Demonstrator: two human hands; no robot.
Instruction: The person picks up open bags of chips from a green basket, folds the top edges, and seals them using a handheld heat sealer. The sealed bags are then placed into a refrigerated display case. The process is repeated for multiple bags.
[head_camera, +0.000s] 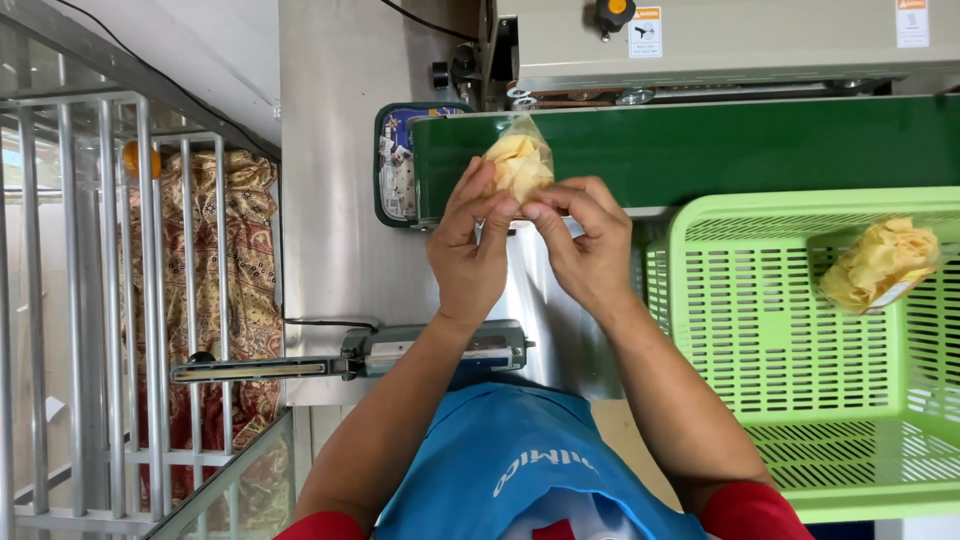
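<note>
Both my hands pinch one small clear plastic bag of yellow chips (519, 160) in front of the green conveyor belt (720, 150) of a sealing machine (730, 45). My left hand (466, 250) grips the bag's lower left edge with its fingertips. From the right side, my right hand (585, 240) holds the same edge. The bag's top rests against the belt.
A light green slotted plastic basket (790, 330) at the right holds another bag of chips (880, 262). A hand-lever sealer (400, 352) lies on the steel table (330, 200) near my body. Metal window bars (120, 300) and patterned cloth (245, 260) stand at the left.
</note>
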